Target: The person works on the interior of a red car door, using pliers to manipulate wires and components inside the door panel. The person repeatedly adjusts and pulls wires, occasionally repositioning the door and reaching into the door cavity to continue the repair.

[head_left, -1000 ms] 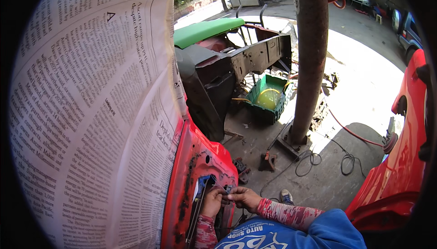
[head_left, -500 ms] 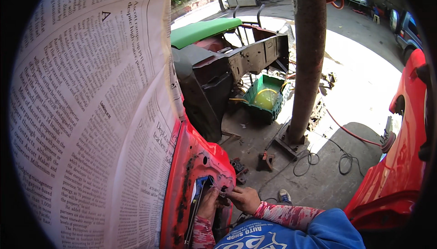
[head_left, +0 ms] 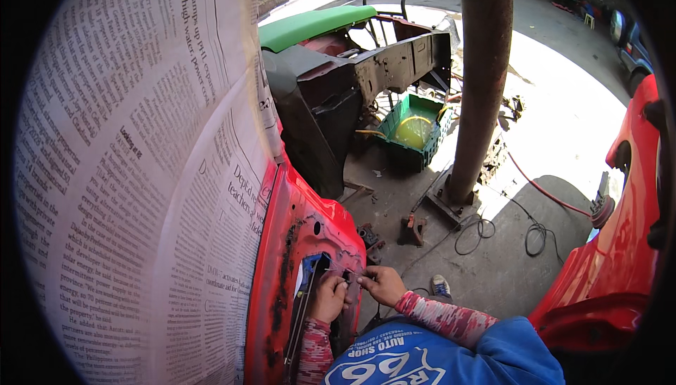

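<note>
newspaper (head_left: pixel 134 188) left of door panel (head_left: pixel 299 244) | crate (head_left: pixel 414 131) behind | post (head_left: pixel 482 82) right

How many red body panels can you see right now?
2: one red panel under both hands, beside the newspaper; another red panel at the right edge. More may be hidden.

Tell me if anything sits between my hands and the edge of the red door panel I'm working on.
Nothing visible does. The left hand and right hand are both already at the red door panel, fingers meeting at its edge. The taped newspaper lies off to the left, clear of them.
</note>
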Demonstrator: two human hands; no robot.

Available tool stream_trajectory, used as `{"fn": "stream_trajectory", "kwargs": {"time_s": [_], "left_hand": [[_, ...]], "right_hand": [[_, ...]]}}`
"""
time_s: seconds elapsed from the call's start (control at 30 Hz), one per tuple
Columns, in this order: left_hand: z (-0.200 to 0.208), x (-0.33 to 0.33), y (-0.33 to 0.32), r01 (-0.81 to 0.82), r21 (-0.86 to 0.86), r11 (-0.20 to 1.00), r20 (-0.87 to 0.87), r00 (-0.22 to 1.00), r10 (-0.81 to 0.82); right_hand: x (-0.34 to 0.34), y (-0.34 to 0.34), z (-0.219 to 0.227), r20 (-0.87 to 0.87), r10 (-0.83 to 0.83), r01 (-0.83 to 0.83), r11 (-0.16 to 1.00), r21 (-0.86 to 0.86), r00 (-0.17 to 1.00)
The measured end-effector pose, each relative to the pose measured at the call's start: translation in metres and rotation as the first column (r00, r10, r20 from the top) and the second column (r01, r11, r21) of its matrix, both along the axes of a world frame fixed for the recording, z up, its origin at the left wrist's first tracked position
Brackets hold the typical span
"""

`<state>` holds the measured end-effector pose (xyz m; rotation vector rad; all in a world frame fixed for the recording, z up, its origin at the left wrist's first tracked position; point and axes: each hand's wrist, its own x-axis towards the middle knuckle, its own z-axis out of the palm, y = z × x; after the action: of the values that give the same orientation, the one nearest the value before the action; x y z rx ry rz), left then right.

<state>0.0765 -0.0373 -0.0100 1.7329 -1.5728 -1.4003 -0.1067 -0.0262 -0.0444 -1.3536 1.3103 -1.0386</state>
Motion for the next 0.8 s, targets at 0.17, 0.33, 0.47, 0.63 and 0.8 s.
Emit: {"fn": "stream_trajectory", "kwargs": {"time_s": [0.17, 0.33, 0.47, 0.63, 0.8], "left_hand": [[-0.001, -0.009, 0.0, -0.031, -0.032, 0.999, 0.059, 0.998, 0.033], [0.008, 0.007, -0.003, 0.089, 0.16, 0.983, -0.192, 0.98, -0.058], [0.002, 0.009, -0.005, 0.114, 0.152, 0.982, -0.234, 0.969, -0.076], [-0.001, 0.011, -0.004, 0.12, 0.037, 0.992, -0.248, 0.963, -0.108], [0.003, 0.007, -0.002, 0.052, 0.033, 0.998, -0.296, 0.954, -0.04]], "right_hand": [[-0.02, -0.003, -0.001, 0.564, 0.034, -0.217, 0.941, 0.261, 0.825], [-0.013, 0.005, 0.002, 0.57, 0.066, -0.271, 0.921, 0.282, 0.819], [-0.01, 0.002, 0.0, 0.509, 0.062, -0.266, 0.903, 0.338, 0.858], [-0.007, 0.002, -0.004, 0.596, -0.004, -0.256, 0.9, 0.352, 0.803], [-0.008, 0.003, -0.007, 0.605, -0.014, -0.255, 0.899, 0.355, 0.796]]}}
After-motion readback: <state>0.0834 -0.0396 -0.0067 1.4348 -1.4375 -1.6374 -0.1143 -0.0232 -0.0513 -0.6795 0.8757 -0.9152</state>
